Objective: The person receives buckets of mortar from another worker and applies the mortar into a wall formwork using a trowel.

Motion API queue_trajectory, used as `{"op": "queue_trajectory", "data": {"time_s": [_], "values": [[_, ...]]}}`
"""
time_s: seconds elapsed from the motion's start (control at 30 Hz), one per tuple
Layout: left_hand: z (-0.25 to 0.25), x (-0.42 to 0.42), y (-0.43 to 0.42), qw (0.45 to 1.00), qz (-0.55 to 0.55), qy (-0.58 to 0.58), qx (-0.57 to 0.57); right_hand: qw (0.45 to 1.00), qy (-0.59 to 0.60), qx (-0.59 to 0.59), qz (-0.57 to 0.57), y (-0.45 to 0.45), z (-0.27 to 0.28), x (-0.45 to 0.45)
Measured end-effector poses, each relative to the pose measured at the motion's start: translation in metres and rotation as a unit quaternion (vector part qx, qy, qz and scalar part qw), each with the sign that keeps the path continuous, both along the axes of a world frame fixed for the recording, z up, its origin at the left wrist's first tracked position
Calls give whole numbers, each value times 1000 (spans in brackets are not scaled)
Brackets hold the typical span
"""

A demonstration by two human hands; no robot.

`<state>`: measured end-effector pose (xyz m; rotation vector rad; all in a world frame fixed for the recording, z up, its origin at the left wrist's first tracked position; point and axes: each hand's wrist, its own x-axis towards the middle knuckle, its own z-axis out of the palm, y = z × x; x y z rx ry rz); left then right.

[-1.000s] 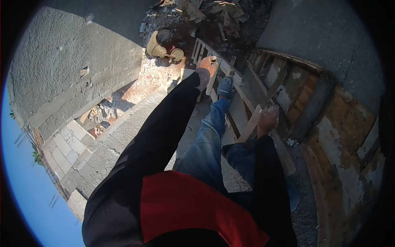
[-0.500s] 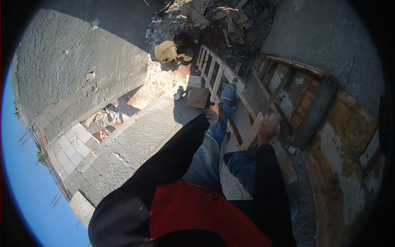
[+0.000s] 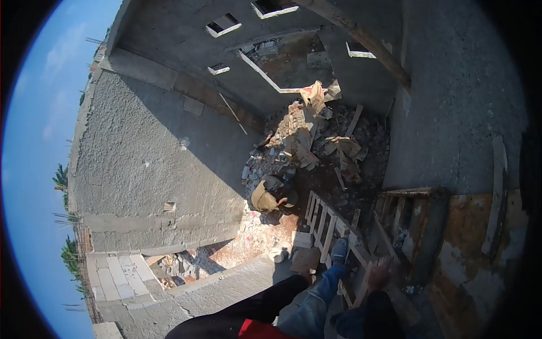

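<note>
A wooden ladder (image 3: 326, 226) made of pale slats and rails runs down from the lower right toward the rubble floor. My right hand (image 3: 379, 276) is closed round one of its boards, the fingers curled over the wood. Low in the view, my left hand (image 3: 307, 275) is beside my jeans leg, near a square brown board (image 3: 305, 260); its fingers are small and partly hidden, so its grip is unclear. My foot in a grey-blue shoe (image 3: 339, 250) rests on the wooden structure between the two hands.
Down on the floor a co-worker (image 3: 263, 198) in a tan top bends over beside a rubble heap (image 3: 296, 133). A rough plastered wall (image 3: 152, 164) rises at the left. Wooden formwork (image 3: 463, 243) stands at the right. A low ledge (image 3: 226, 296) crosses the lower left.
The view has tilted up, showing the far wall and more rubble. My left hand has drawn back from the slats toward my leg. My right hand stays on the wood.
</note>
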<state>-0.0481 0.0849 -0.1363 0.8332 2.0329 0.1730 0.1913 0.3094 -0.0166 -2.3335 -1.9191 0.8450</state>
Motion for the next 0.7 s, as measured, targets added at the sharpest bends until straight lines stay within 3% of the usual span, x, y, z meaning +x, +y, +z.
{"op": "queue_trajectory", "data": {"time_s": [0.03,0.2,0.27,0.33,0.43,0.47,0.5,0.57,0.7], "values": [[-2,-4,9,998,13,30,60,1000,4,3,-1,-2,-5,0],[12,-15,98,993,20,46,-102,999,-4,-50,-16,-1,-4,-1],[5,-14,130,991,-49,77,-100,999,5,-42,-19,-1,-11,0],[36,-6,176,997,21,33,-66,999,5,-41,-24,-3,-13,1],[39,12,199,998,56,5,-12,999,-14,-28,5,-2,-17,6],[46,18,212,997,75,-11,-32,996,-39,-84,4,9,3,-1],[13,20,208,994,83,-17,-63,998,-53,-24,16,6,-1,0],[-44,30,187,986,156,3,56,997,-62,-18,35,4,-5,6],[-76,13,162,977,204,-45,46,998,-54,24,35,4,-13,6]]}}
